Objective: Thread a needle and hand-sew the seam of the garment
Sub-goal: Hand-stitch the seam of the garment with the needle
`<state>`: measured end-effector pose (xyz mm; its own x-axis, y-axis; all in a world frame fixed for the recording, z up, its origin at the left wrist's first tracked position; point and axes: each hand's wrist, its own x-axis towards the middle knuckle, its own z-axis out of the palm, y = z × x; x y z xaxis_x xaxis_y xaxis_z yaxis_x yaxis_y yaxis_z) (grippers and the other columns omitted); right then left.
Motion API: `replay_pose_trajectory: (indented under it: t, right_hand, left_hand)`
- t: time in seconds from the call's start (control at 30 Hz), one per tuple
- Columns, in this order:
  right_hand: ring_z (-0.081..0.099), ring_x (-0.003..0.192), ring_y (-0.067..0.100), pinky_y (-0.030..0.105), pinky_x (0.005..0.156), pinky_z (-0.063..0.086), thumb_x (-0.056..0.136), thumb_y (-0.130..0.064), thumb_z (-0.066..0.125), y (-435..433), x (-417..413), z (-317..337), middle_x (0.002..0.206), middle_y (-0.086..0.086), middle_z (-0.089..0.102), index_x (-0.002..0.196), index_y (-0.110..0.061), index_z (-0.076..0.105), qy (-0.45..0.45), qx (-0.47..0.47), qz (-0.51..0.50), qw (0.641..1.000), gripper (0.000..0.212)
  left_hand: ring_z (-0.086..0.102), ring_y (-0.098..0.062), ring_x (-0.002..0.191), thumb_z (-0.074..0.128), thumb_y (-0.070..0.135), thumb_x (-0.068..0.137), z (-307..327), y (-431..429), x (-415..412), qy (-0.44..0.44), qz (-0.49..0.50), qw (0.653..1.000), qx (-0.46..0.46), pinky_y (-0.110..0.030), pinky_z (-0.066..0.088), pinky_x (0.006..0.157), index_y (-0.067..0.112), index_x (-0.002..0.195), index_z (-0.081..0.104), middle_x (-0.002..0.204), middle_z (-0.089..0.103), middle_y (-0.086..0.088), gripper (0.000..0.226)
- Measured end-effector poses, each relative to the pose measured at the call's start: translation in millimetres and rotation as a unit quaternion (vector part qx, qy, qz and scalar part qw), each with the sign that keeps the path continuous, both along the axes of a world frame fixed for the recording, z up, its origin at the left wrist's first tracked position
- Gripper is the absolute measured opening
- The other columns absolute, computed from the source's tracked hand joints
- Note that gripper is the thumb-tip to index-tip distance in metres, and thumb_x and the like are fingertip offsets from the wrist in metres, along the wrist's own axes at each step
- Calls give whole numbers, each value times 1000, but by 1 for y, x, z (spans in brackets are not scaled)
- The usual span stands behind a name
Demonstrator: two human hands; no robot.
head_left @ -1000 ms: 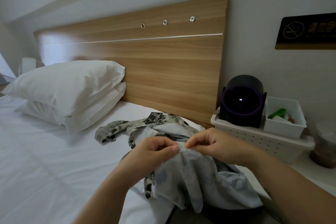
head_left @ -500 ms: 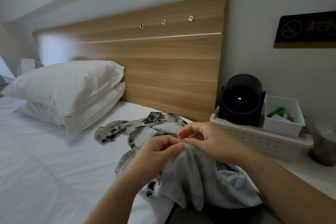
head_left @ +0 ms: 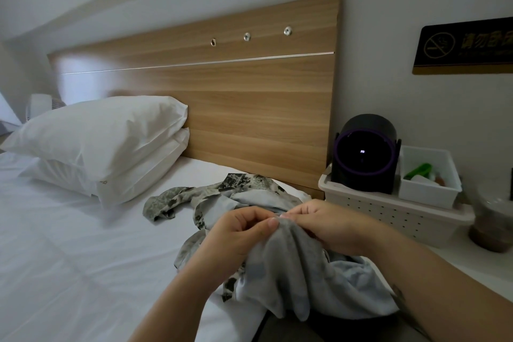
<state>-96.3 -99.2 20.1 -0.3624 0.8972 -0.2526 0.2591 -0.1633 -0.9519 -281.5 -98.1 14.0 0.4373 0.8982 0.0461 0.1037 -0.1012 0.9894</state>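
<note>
White bed sheet (head_left: 69,258) supports the garment (head_left: 291,272), a crumpled pale grey fabric with dark patterned outer face. Left hand (head_left: 238,233) and right hand (head_left: 327,223) each pinch one raised fold; needle not discernible.

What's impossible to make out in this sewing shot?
Needle and thread: head view, too small or hidden where the left hand and right hand pinch the garment.
Wall sign: head view, cut off by right edge.
Small bin contents: head view, too small.
</note>
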Motion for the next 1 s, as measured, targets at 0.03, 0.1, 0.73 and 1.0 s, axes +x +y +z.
replay_pose_trajectory:
  t: [0.03,0.1,0.73,1.0]
  right_hand:
    - [60,89,22,34,85,47,97,-22,50,1,0,0,101,18,67,99,-6,70,21,-6,-4,1000,26]
    - [60,87,20,34,84,46,97,-18,50,2,-1,-1,97,14,67,97,-5,69,52,6,-22,998,23]
    - [67,86,5,18,79,50,85,-13,68,-25,-14,-2,86,-4,73,82,-16,69,28,365,-124,922,4]
    - [44,39,10,21,41,43,101,-12,38,-47,-13,45,47,-2,42,88,-10,50,495,1,-278,824,18]
  left_hand:
    - [64,-11,67,67,35,70,0,0,0,-1,3,1000,0,-22,52,62,23,73,75,73,71,-1,15]
    - [65,-11,67,68,34,70,1,0,0,-6,7,1000,-4,-21,52,61,23,72,75,73,72,-2,14]
    - [61,-9,59,67,35,82,-7,0,5,15,91,995,-31,-20,48,54,26,75,77,68,71,1,15]
    - [64,-16,86,67,29,88,-32,26,5,123,197,972,-37,-31,52,83,23,83,76,86,73,1,11]
